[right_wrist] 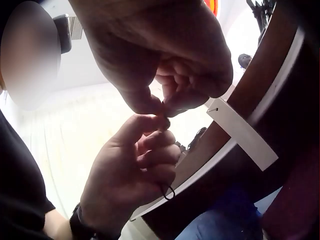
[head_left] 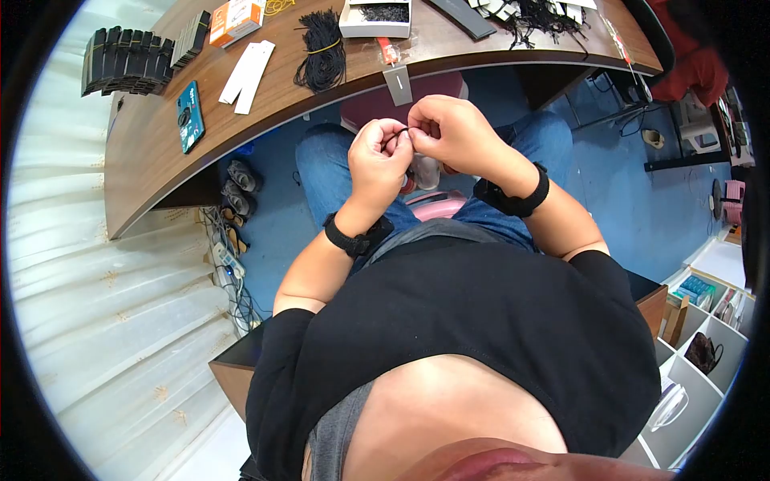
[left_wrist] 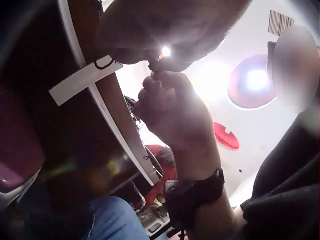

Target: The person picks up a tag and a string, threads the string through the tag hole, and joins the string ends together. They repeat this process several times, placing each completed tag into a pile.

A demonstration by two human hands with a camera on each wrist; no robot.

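Note:
Above the lap, my left hand (head_left: 377, 164) and right hand (head_left: 464, 135) meet fingertip to fingertip. A thin black cord (head_left: 404, 130) runs between them, pinched by thumb and forefinger of each hand. In the right wrist view a small loop of the cord (right_wrist: 169, 192) sticks out below the curled fingers of the left hand (right_wrist: 127, 167). A pale rectangular hang tag (head_left: 398, 84) overlaps the table edge just beyond the fingers, and the right wrist view shows a small hole near one end of the tag (right_wrist: 242, 132). Fingers hide most of the cord.
On the brown table (head_left: 148, 172) lie a black cord bundle (head_left: 322, 52), white strips (head_left: 247, 76), a phone (head_left: 190, 117) and stacked black pieces (head_left: 127, 60). An open white box (head_left: 375, 20) of small black bits stands behind. Tags with cords (head_left: 525, 20) are heaped at right.

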